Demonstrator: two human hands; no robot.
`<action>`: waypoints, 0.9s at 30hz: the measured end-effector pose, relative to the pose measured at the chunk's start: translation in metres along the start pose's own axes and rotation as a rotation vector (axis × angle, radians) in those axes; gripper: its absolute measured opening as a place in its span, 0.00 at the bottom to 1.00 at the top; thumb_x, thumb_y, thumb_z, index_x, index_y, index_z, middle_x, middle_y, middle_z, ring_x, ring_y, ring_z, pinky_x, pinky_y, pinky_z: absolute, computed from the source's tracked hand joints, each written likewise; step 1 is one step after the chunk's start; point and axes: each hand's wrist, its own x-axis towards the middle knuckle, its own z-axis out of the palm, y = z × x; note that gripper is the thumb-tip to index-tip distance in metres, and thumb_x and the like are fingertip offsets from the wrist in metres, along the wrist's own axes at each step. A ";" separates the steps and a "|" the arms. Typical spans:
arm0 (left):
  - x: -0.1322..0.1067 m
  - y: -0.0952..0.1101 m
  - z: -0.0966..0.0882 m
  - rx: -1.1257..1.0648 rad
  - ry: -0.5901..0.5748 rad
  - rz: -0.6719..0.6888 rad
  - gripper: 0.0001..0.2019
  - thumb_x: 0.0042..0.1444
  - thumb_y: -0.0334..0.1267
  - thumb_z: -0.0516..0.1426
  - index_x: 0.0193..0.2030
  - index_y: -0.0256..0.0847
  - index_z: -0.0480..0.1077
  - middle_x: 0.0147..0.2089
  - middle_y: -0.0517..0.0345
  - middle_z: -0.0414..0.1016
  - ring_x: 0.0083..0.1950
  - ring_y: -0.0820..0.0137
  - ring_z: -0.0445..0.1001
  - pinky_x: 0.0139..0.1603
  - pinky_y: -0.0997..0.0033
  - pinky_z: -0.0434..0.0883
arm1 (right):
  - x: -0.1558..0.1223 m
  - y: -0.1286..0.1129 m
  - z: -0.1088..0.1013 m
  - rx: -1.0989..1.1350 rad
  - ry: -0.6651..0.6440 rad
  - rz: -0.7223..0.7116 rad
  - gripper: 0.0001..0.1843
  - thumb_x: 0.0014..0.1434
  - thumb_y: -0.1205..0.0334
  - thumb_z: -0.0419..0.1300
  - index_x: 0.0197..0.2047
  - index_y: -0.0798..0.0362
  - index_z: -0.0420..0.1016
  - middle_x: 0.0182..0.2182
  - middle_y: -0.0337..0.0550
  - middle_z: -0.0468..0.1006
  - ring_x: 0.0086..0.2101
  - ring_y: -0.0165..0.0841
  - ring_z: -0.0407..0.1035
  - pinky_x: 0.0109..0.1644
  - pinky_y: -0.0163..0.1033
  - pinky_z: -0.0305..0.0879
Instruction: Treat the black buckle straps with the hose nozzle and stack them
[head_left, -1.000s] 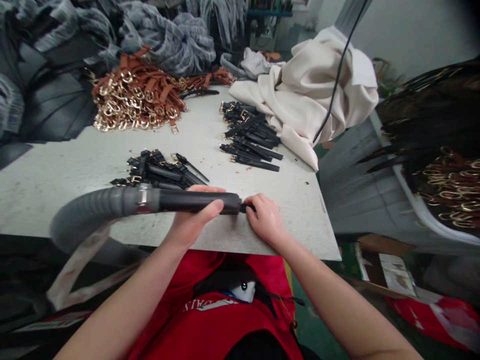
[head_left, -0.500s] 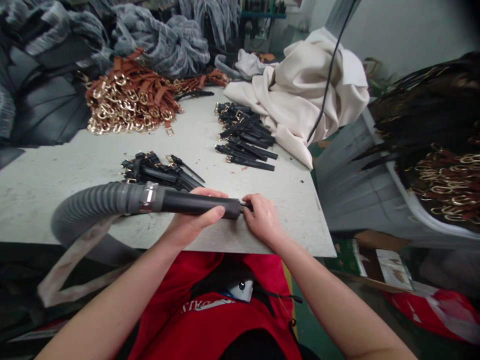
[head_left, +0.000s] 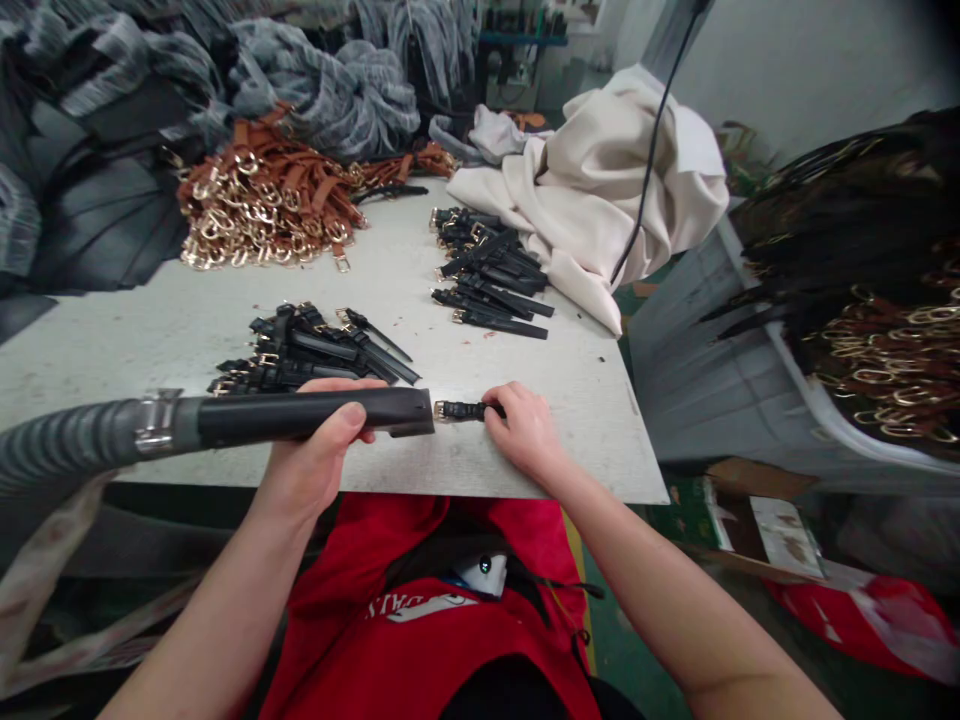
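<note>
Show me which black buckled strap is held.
The black strap with the gold metal buckle, in the right hand's grip; those in the left black pile and right black pile lie unheld.

Gap between black strap piles (head_left: 487,253), nozzle (head_left: 255,414) barring front-left, cream cloth (head_left: 600,175) back-right

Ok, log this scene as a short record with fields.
left hand: gripping the black nozzle
gray hose: clamped to the nozzle's rear
right hand: holding a black strap by one end
gold buckle: on the strap, close to the nozzle's mouth
near strap pile: just beyond the nozzle
far strap pile: beside the cream cloth
brown strap heap: back left of table
</note>
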 end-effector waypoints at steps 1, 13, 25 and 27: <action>-0.003 0.003 -0.002 0.001 0.012 -0.003 0.13 0.42 0.41 0.67 0.34 0.42 0.73 0.38 0.54 0.80 0.30 0.68 0.72 0.24 0.72 0.66 | 0.001 -0.002 0.000 -0.017 0.007 0.017 0.08 0.60 0.61 0.55 0.40 0.50 0.74 0.40 0.46 0.77 0.42 0.41 0.70 0.44 0.44 0.60; -0.017 -0.005 -0.003 0.040 -0.042 -0.021 0.13 0.43 0.41 0.67 0.36 0.42 0.74 0.41 0.53 0.81 0.32 0.69 0.74 0.27 0.71 0.69 | 0.002 -0.013 0.002 -0.145 0.032 0.076 0.09 0.57 0.55 0.58 0.37 0.50 0.74 0.37 0.48 0.76 0.39 0.42 0.69 0.41 0.45 0.59; 0.010 -0.030 0.040 0.045 -0.243 -0.066 0.13 0.45 0.42 0.67 0.37 0.40 0.76 0.40 0.52 0.80 0.35 0.67 0.74 0.29 0.72 0.71 | -0.002 0.012 -0.006 0.027 -0.070 -0.058 0.16 0.57 0.67 0.53 0.49 0.55 0.71 0.45 0.51 0.77 0.46 0.42 0.69 0.49 0.46 0.61; 0.009 -0.022 0.026 0.029 -0.175 -0.075 0.13 0.43 0.41 0.68 0.36 0.40 0.76 0.39 0.53 0.80 0.33 0.68 0.74 0.26 0.74 0.69 | -0.001 0.011 -0.005 0.032 -0.064 -0.067 0.15 0.58 0.66 0.54 0.49 0.55 0.72 0.44 0.51 0.77 0.47 0.42 0.69 0.49 0.46 0.60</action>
